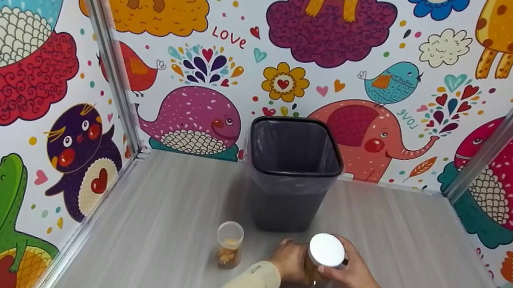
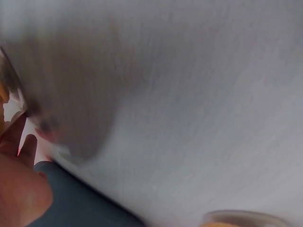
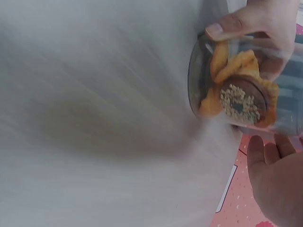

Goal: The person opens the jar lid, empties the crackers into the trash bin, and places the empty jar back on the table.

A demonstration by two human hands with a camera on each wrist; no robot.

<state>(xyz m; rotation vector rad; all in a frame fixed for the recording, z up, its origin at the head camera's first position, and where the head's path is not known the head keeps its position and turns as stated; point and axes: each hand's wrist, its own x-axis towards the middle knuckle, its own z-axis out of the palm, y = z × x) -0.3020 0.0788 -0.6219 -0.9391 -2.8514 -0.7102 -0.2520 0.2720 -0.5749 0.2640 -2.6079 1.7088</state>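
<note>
A clear jar (image 3: pixel 284 99) with a white lid (image 1: pixel 327 250) is held close over the table in front of me. Inside it are orange-yellow snack pieces (image 3: pixel 220 59) and a round chocolate cookie topped with chopped nuts (image 3: pixel 241 101). My left hand (image 1: pixel 291 263) grips the jar's body from the left, its thumb near the base in the right wrist view. At the top, my right hand (image 1: pixel 358 275) holds the lid's edge, with the thumb in front and fingers behind. A second clear jar (image 1: pixel 228 246), partly filled with orange snack pieces, stands left of my left hand.
A dark grey bin (image 1: pixel 286 203) lined with a clear plastic bag stands behind the jars, near the back wall. Printed panels with cartoon animals surround the grey table (image 1: pixel 172 207) at the back and both sides. Metal posts (image 1: pixel 113 53) stand at the back corners.
</note>
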